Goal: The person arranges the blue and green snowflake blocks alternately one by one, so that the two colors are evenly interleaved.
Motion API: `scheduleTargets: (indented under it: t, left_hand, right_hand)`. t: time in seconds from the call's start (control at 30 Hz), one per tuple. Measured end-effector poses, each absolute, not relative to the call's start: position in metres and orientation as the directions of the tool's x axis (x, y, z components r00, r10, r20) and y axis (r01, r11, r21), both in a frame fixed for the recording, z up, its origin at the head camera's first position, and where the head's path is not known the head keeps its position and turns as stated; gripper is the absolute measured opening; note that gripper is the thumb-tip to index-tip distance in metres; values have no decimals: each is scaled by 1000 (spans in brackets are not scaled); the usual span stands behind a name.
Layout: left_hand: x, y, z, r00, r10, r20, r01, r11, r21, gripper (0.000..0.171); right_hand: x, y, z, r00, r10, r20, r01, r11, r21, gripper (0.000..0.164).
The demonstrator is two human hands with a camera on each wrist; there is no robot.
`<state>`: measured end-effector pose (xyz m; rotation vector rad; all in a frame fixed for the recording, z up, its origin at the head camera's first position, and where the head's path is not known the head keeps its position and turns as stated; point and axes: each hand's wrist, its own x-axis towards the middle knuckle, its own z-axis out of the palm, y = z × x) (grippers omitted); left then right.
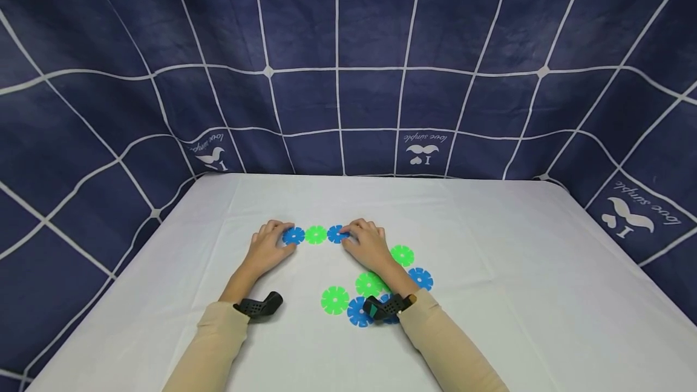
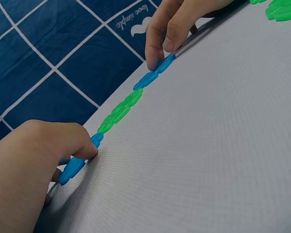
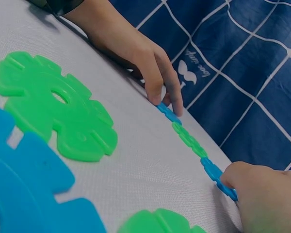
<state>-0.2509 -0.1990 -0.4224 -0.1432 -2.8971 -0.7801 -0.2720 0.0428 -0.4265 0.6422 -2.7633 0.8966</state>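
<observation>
Three notched plastic snowflake discs lie flat in a row on the white tablecloth, edge to edge: a left blue disc (image 1: 294, 236), a green disc (image 1: 316, 235) and a right blue disc (image 1: 335, 234). My left hand (image 1: 267, 249) holds the left blue disc at its outer side, thumb and fingertips on its edge. On the other end, my right hand (image 1: 368, 248) grips the right blue disc between thumb and fingers. Neither hand touches the middle green disc, which also shows between both hands in the left wrist view. Each hand partly covers its disc.
Near my right forearm lie loose discs, among them a green disc (image 1: 334, 300), a blue disc (image 1: 359, 312), another green disc (image 1: 402, 256) and another blue disc (image 1: 421, 278). Some sit under the wrist camera. A dark blue checked curtain (image 1: 370, 101) hangs behind the table.
</observation>
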Motion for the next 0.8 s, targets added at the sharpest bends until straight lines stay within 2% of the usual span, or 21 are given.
scheduleTargets:
  t: [0.53, 0.8]
  left_hand:
    - [-253, -199, -423, -986, 60, 158, 131, 862, 489, 55]
    - [-252, -200, -423, -984, 64, 168, 139, 863, 486, 55]
  right_hand:
    - [-269, 44, -423, -905, -334, 265, -426, 704, -568, 27]
    - [-266, 44, -410, -901, -341, 269, -434, 674, -598, 27]
